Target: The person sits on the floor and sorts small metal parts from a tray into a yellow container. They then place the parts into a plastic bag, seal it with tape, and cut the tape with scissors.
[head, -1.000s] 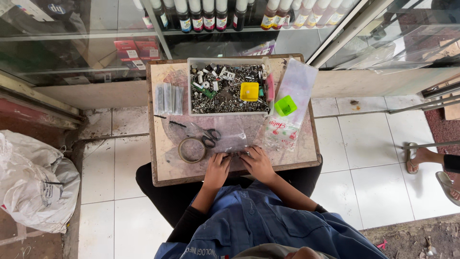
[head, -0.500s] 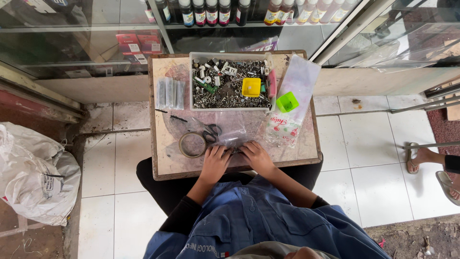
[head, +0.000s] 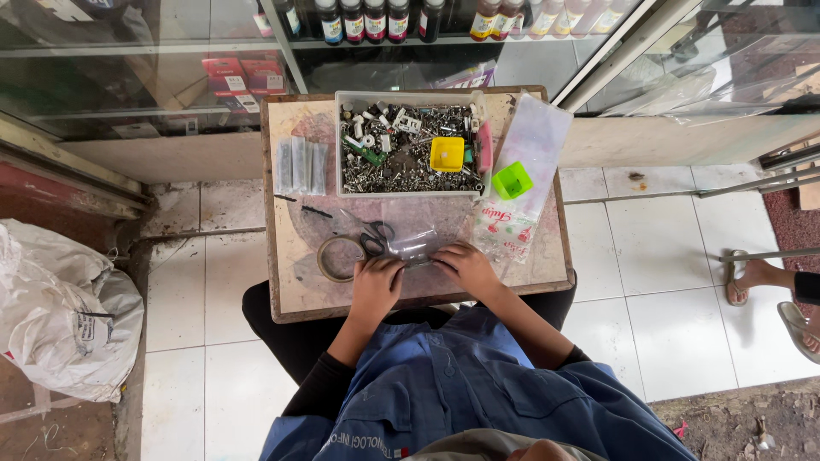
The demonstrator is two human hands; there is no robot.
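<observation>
My left hand [head: 376, 282] and my right hand [head: 464, 265] rest on a small wooden table [head: 295, 282], both pinching a small clear plastic bag [head: 416, 241] that lies flat between them. Black-handled scissors [head: 374, 236] and a roll of tape [head: 338, 259] lie just left of the bag, close to my left hand. Behind them stands a white tray [head: 410, 191] full of small metal screws and parts, with a yellow cup [head: 447, 154] in it.
A green cup [head: 512, 180] sits on a pile of clear bags [head: 530, 162] at the table's right. Small filled packets [head: 301, 166] lie at the back left. A glass cabinet with bottles [head: 376, 17] stands behind. A white sack [head: 60, 316] lies left; another person's sandalled feet [head: 760, 277] are at right.
Both hands have stayed on the clear bag, shifting only slightly. The view has tilted a little downward.
</observation>
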